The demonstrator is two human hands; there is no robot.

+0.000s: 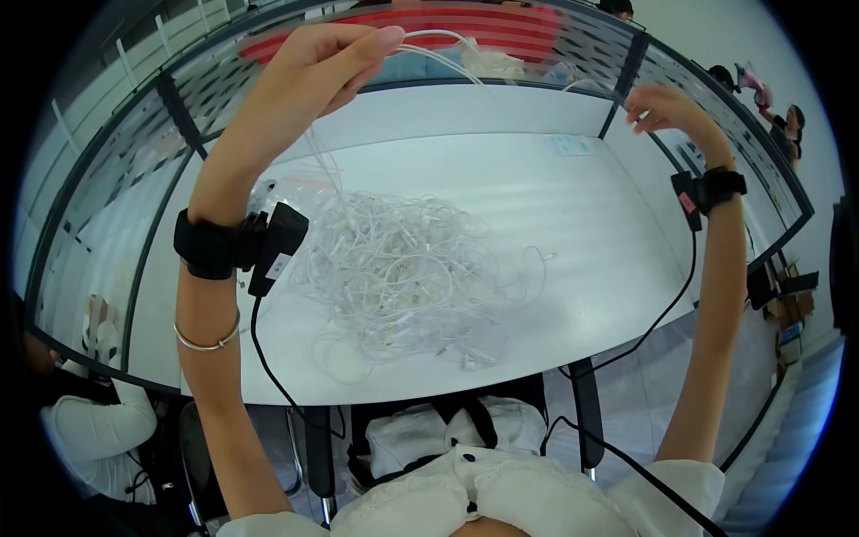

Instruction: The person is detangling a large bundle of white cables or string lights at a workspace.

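Observation:
My left hand (327,76) is raised at the upper left, with thumb and fingers pinched around thin white cables (443,55). Part of the cable arcs rightward from the fingertips, and thin strands hang below the hand toward the pile. My right hand (667,112) is held up at the upper right, its fingers curled in, slightly blurred. A faint white strand runs to its fingertips, which appear closed on it. On the white table (528,349) lies a large tangled heap of white cables (403,259), with one loop sticking out on its right.
A clear plastic bag (300,190) lies behind the heap on the left. A paper label (573,145) is at the table's back right. Dark-framed partitions (631,67) surround the table. Black wires hang from both wrist devices. A person's white sleeve (98,434) shows at lower left.

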